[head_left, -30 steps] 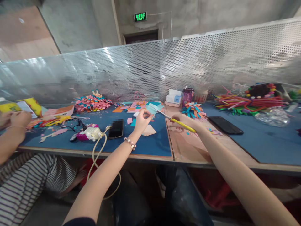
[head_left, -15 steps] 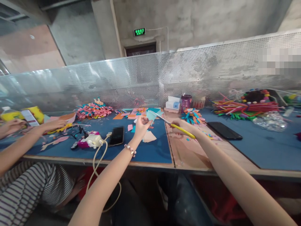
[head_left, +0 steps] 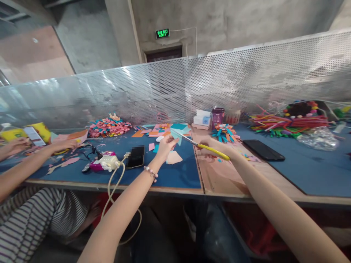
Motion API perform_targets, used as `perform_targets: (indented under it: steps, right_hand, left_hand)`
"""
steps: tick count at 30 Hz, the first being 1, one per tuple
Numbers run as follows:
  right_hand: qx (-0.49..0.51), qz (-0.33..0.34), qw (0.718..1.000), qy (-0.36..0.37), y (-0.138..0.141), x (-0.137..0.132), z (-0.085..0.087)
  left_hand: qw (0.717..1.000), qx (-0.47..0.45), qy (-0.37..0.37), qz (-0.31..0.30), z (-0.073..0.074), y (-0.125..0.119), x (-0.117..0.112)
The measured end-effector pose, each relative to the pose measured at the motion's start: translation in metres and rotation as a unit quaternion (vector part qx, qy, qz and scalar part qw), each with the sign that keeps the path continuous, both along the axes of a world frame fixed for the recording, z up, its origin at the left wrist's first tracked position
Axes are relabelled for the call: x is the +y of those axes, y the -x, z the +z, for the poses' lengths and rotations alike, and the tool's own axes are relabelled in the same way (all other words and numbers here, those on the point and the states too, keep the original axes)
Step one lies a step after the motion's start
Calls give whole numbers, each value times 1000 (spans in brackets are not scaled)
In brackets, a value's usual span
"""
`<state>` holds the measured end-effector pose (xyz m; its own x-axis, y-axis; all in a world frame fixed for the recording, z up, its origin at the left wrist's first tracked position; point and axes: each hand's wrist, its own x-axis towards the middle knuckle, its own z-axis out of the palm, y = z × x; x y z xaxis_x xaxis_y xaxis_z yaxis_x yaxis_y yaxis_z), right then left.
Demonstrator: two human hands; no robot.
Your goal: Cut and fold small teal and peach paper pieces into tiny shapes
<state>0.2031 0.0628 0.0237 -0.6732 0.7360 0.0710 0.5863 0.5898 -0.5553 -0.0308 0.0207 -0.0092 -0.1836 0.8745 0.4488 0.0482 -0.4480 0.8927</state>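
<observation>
My left hand (head_left: 165, 147) pinches a small sheet of light blue paper (head_left: 177, 135) above the blue mat. Yellow-handled scissors (head_left: 212, 151) are gripped in my right hand (head_left: 210, 146), their metal blades reaching left to the paper's edge. Whether the blades are cutting into the sheet is too small to tell. Under my left hand lie pale peach paper pieces (head_left: 174, 157) and a small pink paper square (head_left: 151, 147). Beyond my hands are a teal sheet (head_left: 181, 127) and a stack of coloured paper. A blue and orange paper bundle (head_left: 224, 133) sits just past my right hand.
A black phone (head_left: 263, 150) lies on the right mat, near colourful pipe cleaners (head_left: 287, 123). To the left are a power strip (head_left: 108, 163) with a looping cable and a dark device (head_left: 136, 157). A co-worker's hands (head_left: 64, 145) work at far left. A perforated metal screen (head_left: 153, 87) stands behind.
The light blue paper has tilted downward at the scissors, its lower corner now pointing down. My hands have barely shifted. The co-worker's right hand has moved slightly.
</observation>
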Motion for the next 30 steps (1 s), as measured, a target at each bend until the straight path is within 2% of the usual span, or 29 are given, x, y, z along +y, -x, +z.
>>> perform_targets:
  steps: [10, 30]
  right_hand:
    - [-3, -8, 1000, 18, -2, -4, 5]
    - [25, -33, 999, 21, 2, -6, 0]
  left_hand:
    - [1000, 14, 3, -2, 3, -1, -3]
    - [998, 56, -22, -19, 7, -3, -5]
